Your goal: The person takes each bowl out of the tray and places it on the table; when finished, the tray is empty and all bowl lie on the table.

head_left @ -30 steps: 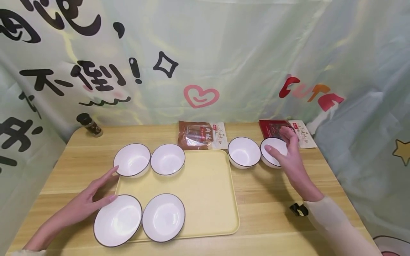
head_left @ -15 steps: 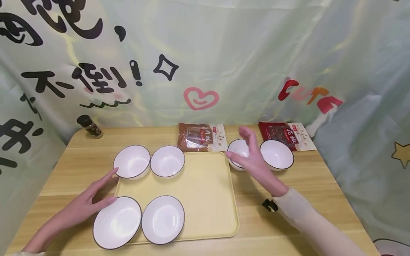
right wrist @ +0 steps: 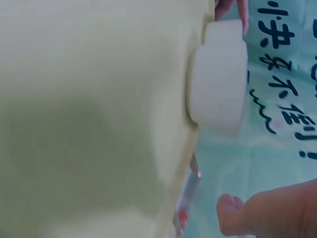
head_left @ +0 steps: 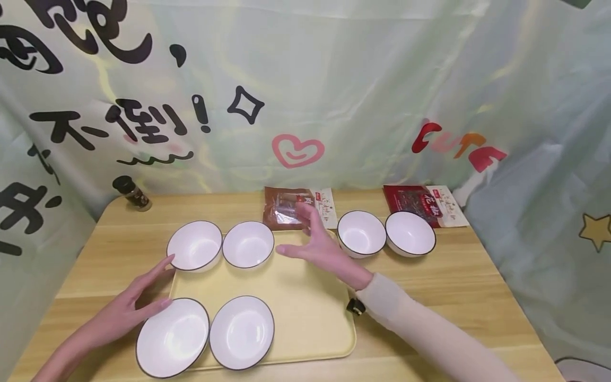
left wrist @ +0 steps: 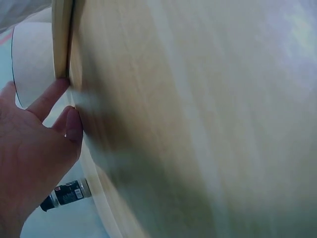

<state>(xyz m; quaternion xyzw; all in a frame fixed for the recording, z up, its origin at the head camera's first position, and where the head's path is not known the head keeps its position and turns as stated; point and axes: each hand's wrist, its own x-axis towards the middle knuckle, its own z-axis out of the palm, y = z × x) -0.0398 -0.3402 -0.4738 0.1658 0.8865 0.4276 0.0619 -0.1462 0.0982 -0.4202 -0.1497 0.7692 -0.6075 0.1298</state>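
Two white dark-rimmed bowls stand on the back left of the yellow tray (head_left: 312, 323): a larger bowl (head_left: 195, 246) and a smaller bowl (head_left: 248, 245) beside it. Toward the front are another large bowl (head_left: 173, 338) and a bowl (head_left: 242, 333) side by side. My left hand (head_left: 116, 313) spreads along the left, its index fingertip at the back-left bowl's rim and its thumb at the front-left bowl's rim. Over the tray, my right hand (head_left: 317, 244) is empty, fingers apart and thumb pointing toward the smaller back bowl. Its thumb (right wrist: 272, 213) shows in the right wrist view.
Two more bowls, one (head_left: 361, 233) beside the tray's back right corner and one (head_left: 410, 233) to its right, stand on the wooden table (head_left: 429, 286). Behind are a brown spice packet (head_left: 288, 208), a red spice packet (head_left: 415, 204) and a black-capped seasoning bottle (head_left: 133, 194).
My right hand has moved left from the far-right bowl, past the bowl next to it, to over the tray. The left hand and the bowls stay where they were.
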